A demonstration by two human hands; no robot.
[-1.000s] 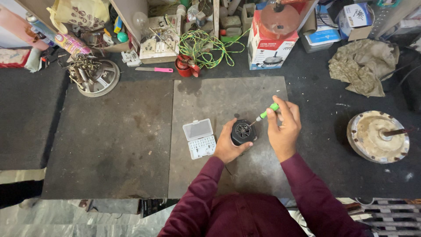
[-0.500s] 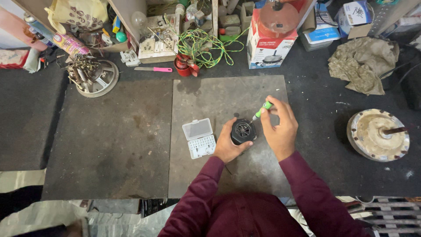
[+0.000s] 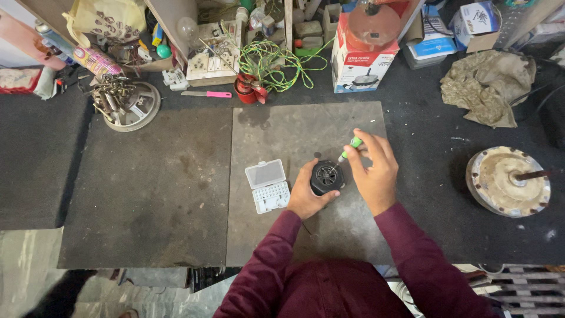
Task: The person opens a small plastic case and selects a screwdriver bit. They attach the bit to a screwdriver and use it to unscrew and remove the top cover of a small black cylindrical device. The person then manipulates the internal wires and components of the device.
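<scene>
Clasped in the left hand (image 3: 306, 197) is a small round black motor housing (image 3: 326, 175), the fingers wrapped about its lower side and holding it against the grey work mat (image 3: 294, 126). Pinched in the right hand (image 3: 374, 171) is a green-handled screwdriver (image 3: 351, 146), thumb and fingertips closed on the handle, its shaft slanting down toward 7 o'clock with the tip at the housing's upper right rim; whether the tip sits in a screw is too small to tell. Both sleeves are dark red.

At 9 o'clock from the housing, just beside the left hand, lies an open clear plastic bit case (image 3: 268, 186), lid folded back toward 12 o'clock. At 3 o'clock, well apart on the dark bench, rests a round pale fan motor (image 3: 509, 179) with a shaft standing out of it. At 1 o'clock lies a crumpled tan rag (image 3: 485, 82). At 12 o'clock, beyond the mat, stands a red and white carton (image 3: 359, 59), with a tangle of green wire (image 3: 273, 59) beside it toward 11 o'clock. Farther along at 10 o'clock a round metal plate (image 3: 126, 106) carries a heap of bolts, and a pink-handled knife (image 3: 206, 93) lies between plate and wire.
</scene>
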